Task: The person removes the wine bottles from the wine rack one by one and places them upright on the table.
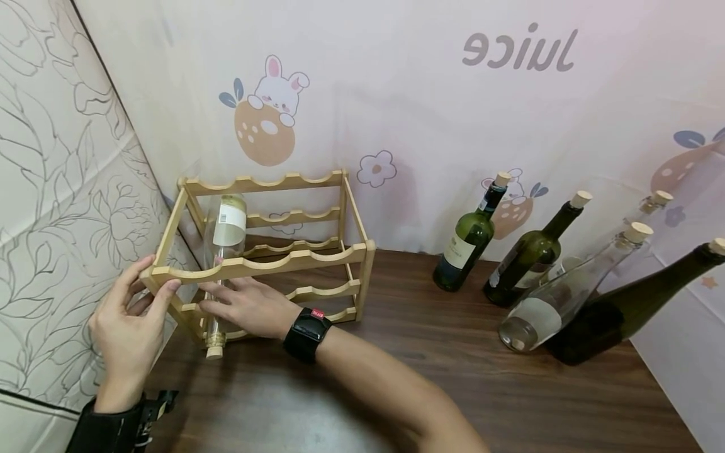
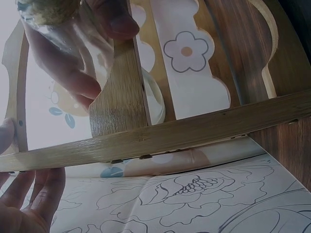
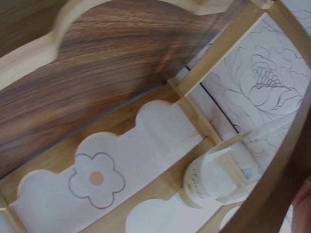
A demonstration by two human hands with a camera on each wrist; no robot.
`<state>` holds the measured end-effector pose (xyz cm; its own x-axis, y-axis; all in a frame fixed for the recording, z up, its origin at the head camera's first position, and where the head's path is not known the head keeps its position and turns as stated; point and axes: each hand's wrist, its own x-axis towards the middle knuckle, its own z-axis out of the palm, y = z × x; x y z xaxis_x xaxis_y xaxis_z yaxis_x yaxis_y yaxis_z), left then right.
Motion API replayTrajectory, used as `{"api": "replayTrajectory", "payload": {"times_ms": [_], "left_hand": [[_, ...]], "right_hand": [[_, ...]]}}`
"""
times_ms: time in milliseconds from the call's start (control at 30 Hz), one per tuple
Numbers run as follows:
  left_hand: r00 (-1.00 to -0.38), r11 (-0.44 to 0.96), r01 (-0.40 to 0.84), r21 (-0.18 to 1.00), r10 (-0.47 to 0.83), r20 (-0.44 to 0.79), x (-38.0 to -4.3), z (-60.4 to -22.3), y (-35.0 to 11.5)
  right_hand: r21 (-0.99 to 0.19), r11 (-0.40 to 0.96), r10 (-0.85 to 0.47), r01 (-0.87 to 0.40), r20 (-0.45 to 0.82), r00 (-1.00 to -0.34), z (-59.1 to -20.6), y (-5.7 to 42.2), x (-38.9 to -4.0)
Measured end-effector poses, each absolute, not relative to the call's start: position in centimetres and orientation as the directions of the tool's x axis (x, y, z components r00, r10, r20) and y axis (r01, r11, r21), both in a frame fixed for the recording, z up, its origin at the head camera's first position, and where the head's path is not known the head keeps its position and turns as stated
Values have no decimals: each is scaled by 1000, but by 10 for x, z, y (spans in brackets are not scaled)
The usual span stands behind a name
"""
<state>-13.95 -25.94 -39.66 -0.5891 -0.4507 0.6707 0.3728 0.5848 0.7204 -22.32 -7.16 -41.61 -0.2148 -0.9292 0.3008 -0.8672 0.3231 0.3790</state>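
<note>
A wooden wine rack [image 1: 294, 261] stands against the back wall. At its front left top corner my left hand [image 1: 127, 321] grips the frame, the thumb on the front rail and the fingers around the outer side. Inside the rack's left column lies a clear glass bottle [image 1: 229, 229] with a white label, its corked neck pointing toward me. My right hand [image 1: 252, 308] reaches below the top front rail and holds this bottle near the neck. The left wrist view shows fingers [image 2: 68, 73] behind the glass. In the right wrist view the bottle's labelled body [image 3: 209, 179] shows beyond the rails.
To the right on the brown table [image 1: 396, 340] stand several corked bottles: a green labelled one [image 1: 467, 242], a dark green one [image 1: 529, 255], a clear one [image 1: 546, 311] and a leaning-looking dark one [image 1: 617, 314]. Another clear neck [image 1: 646, 204] shows behind. A patterned cloth [image 1: 68, 189] hangs at left.
</note>
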Motion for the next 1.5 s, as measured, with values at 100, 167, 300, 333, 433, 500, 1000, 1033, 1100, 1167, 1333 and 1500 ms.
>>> {"api": "replayTrajectory", "payload": {"times_ms": [100,167,300,333,433,500,1000,1033,1100,1167,1333,1500], "left_hand": [[-574,579,383,720,-461,676,-141,-396,-259],[-571,577,386,720,-463,678,-141,-396,-259],[-566,590,380,713,-461,683,-142,-397,-259],[-566,592,378,712,-460,684,-141,-397,-259],[-566,596,378,708,-457,686,-141,-398,-259],[-561,599,380,705,-456,691,-142,-397,-260],[-575,595,364,717,-462,675,-137,-392,-257],[-570,596,365,715,-464,678,-138,-392,-257],[-570,598,365,713,-463,679,-139,-392,-258],[-574,602,365,711,-455,680,-140,-393,-259],[-579,607,367,704,-443,684,-139,-394,-259],[-581,606,367,706,-444,683,-138,-394,-257]], "right_hand": [[402,278,-932,-873,334,-143,-417,-67,-227],[419,250,-918,-873,388,-76,-418,-66,-231],[437,228,-865,-870,501,24,-420,-62,-239],[437,226,-855,-871,517,38,-420,-61,-239],[441,232,-835,-867,547,55,-420,-57,-239],[453,239,-828,-859,557,63,-419,-54,-236],[480,243,-783,-843,610,122,-412,-34,-192],[481,235,-781,-845,610,131,-412,-33,-189],[483,222,-778,-847,612,145,-411,-32,-182],[484,216,-776,-848,612,152,-411,-30,-175],[491,202,-766,-847,619,176,-411,-24,-157],[503,175,-770,-846,605,201,-406,-13,-137]]}}
